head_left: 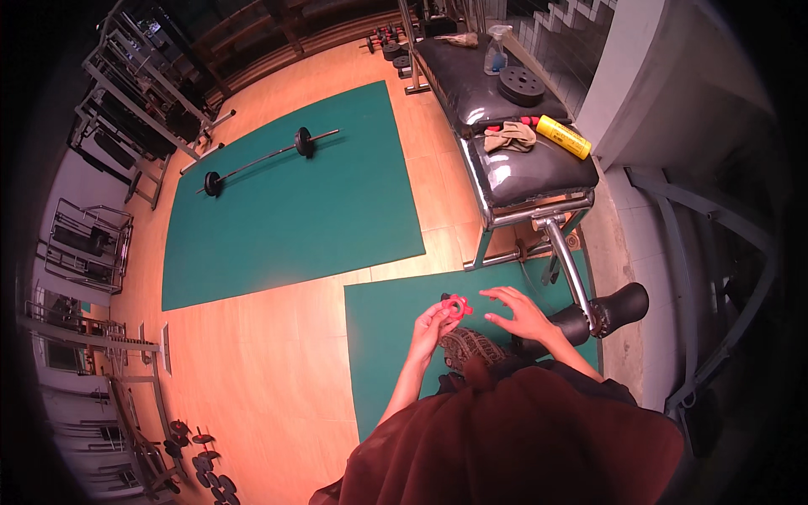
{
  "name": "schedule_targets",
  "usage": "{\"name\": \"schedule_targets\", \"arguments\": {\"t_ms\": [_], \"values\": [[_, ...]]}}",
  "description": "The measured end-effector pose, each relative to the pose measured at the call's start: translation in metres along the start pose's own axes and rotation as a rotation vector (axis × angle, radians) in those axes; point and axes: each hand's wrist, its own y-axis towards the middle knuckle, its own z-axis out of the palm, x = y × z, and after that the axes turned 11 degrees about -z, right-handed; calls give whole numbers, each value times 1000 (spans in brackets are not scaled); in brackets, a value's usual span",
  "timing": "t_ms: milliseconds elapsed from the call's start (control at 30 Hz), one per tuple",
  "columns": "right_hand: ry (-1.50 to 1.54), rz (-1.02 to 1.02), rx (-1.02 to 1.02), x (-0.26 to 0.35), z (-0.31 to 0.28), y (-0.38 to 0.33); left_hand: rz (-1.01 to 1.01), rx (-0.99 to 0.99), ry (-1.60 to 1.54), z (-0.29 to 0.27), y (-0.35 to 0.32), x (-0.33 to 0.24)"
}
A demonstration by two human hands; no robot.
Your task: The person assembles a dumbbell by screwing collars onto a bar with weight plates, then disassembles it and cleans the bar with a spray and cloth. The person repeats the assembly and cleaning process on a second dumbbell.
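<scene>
A small red star-shaped ring, which looks like a screw-on weight-bar collar (pixel 465 309), is pinched in the fingers of my left hand (pixel 430 326). Just to its right, my right hand (pixel 522 314) is empty, its thumb and fingers apart and not touching the ring. Both hands are above a green mat (pixel 379 337), in front of my body. A small dark part shows at the ring's upper left edge; I cannot make out what it is. Below the hands lies patterned brown fabric (pixel 471 347).
A black padded bench (pixel 539 178) stands ahead right, bearing a yellow cylinder (pixel 564 137), a beige cloth or glove (pixel 511 137), a weight plate (pixel 521 86) and a spray bottle (pixel 497 52). A barbell (pixel 261 160) lies on the larger green mat (pixel 295 236). Dumbbells (pixel 204 465) sit lower left.
</scene>
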Motion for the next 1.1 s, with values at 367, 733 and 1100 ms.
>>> {"name": "schedule_targets", "arguments": {"t_ms": [367,733,1100], "values": [[-562,466,-409,-201,-104,202,98,-144,-99,-61,151,-200],[-616,1146,-205,-330,-181,329,-100,207,36,21,357,-301],[-361,1093,-792,-327,-187,285,-432,662,454,116,572,-379]]}}
